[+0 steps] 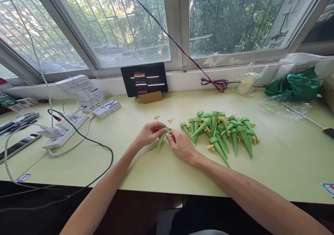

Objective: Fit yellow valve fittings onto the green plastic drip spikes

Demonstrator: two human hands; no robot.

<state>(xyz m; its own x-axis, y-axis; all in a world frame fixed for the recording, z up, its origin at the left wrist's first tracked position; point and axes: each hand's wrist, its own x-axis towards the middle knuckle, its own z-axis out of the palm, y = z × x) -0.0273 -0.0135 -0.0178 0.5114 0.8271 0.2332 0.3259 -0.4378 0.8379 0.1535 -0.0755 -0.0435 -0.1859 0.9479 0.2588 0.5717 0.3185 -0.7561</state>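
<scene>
My left hand (151, 134) is closed on a green plant watering spike (160, 142), its cap at the fingers and its point slanting down to the left. My right hand (181, 144) pinches at the spike's cap end, where a bit of a yellow valve (170, 135) shows between the fingertips. The fingers partly hide the cap and the valve. Just beyond my hands lie two loose yellow valves, one on the left (157, 117) and one on the right (170, 120). To the right is a heap of green spikes (235, 137), many with yellow valves on them.
A tablet (144, 79) leans on a cardboard stand (150, 97) by the window. White boxes (88, 92) and a power strip (65, 132) with cables stand at left. A green bag (294, 85), clear plastic, a cup (247, 83) and a screwdriver (327, 132) lie at right.
</scene>
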